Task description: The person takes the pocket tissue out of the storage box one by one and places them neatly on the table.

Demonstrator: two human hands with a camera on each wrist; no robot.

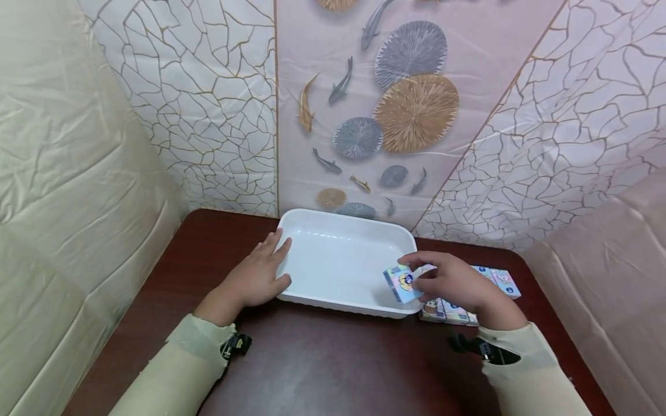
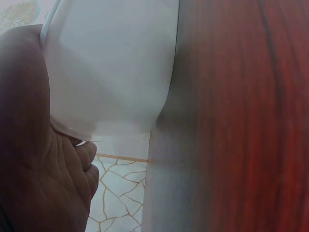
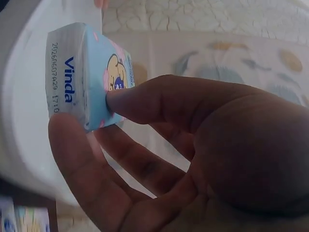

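Note:
A small blue Vinda tissue pack [image 1: 401,283] with a yellow cartoon figure is pinched between the thumb and fingers of my right hand [image 1: 454,284]. The pack is above the right end of a white plastic tray [image 1: 333,300]. In the right wrist view, the printed end of the tissue pack [image 3: 67,77] faces the camera, the thumb lying across its patterned side. My left hand [image 1: 255,274] rests on the tray's left rim with its fingers spread. Up close in the left wrist view, the palm [image 2: 53,179] lies against the tray wall [image 2: 111,72].
Several more tissue packs [image 1: 504,282] lie in rows right of the tray, partly hidden by my right hand and forearm. The dark red-brown table [image 1: 322,364] meets a patterned wall covering [image 1: 224,115] at the back. Pale padded cloth [image 1: 62,190] hangs at the left.

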